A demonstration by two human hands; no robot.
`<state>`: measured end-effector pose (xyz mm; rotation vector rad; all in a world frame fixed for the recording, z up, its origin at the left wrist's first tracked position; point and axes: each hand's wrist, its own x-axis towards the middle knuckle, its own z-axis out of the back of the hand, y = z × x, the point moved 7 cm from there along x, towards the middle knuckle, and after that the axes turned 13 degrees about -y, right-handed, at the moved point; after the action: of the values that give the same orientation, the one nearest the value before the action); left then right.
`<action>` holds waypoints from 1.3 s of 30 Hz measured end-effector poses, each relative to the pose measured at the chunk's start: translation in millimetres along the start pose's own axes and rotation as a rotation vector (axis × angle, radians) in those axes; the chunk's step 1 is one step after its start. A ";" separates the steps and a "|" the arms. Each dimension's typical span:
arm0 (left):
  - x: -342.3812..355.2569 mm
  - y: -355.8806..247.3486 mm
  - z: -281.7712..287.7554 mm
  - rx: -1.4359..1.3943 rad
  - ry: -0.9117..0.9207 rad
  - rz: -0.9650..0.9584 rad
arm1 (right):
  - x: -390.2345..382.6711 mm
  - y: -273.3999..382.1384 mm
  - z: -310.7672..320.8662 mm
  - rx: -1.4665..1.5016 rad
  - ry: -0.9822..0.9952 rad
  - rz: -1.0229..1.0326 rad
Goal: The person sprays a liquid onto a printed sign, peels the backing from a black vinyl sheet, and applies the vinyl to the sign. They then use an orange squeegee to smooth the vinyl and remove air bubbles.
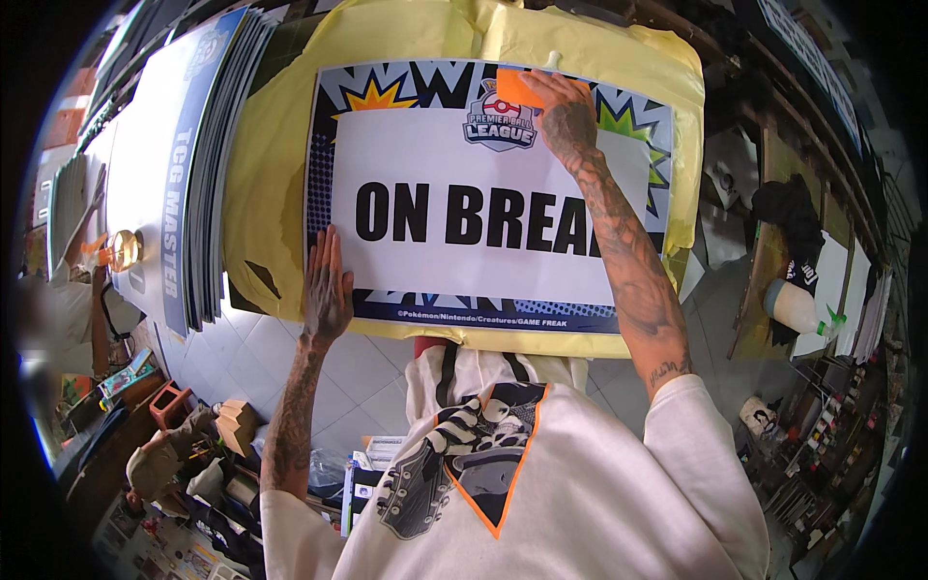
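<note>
A printed sign (483, 271) with big black letters, a white middle and a colourful comic-style border lies flat in front of me. It rests on a yellow-covered work surface (266, 193) with crinkled edges. My right hand (565, 111) presses a flat orange squeegee (517, 87) against the sign's top border, just above the round-ball emblem. That forearm crosses the sign's right side and hides part of the lettering. At the lower left edge, my left hand (329, 290) lies flat with fingers stretched out, partly on the sign, holding nothing.
A stack of printed boards (145, 203) stands to the left, with a roll of clear tape (125, 250) by it. Another person's hand (95, 198) shows at the far left. On the right are a white bottle with a green cap (795, 307) and a dark cloth (788, 213).
</note>
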<state>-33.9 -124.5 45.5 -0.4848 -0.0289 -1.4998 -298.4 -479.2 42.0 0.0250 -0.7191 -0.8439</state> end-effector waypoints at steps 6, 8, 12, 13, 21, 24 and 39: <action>8.0 -0.6 1.5 -0.032 0.022 0.008 | 10.2 -4.3 15.4 0.050 0.032 -0.031; 12.3 -3.6 4.4 -0.020 0.017 0.076 | -2.9 31.2 53.4 0.031 -0.009 0.021; 27.6 -75.4 -12.4 -0.156 -0.118 0.199 | -99.6 95.5 133.7 0.009 0.022 -0.003; 32.4 -104.4 -21.2 -0.225 -0.122 0.191 | -122.9 109.1 153.9 0.031 0.072 -0.042; 29.2 -220.0 -80.7 -0.247 -0.048 0.046 | -256.9 149.2 197.3 0.084 0.328 -0.336; 26.8 -219.4 -85.2 -0.164 -0.002 0.002 | -260.5 142.9 186.9 0.041 0.274 -0.266; 25.3 -218.7 -88.4 -0.115 0.013 0.014 | -137.6 33.5 112.5 -0.049 0.065 -0.199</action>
<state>-265.3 -176.0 36.8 -0.5667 0.0710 -1.4965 -403.6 -333.1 59.5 0.0807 -0.6411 -1.0463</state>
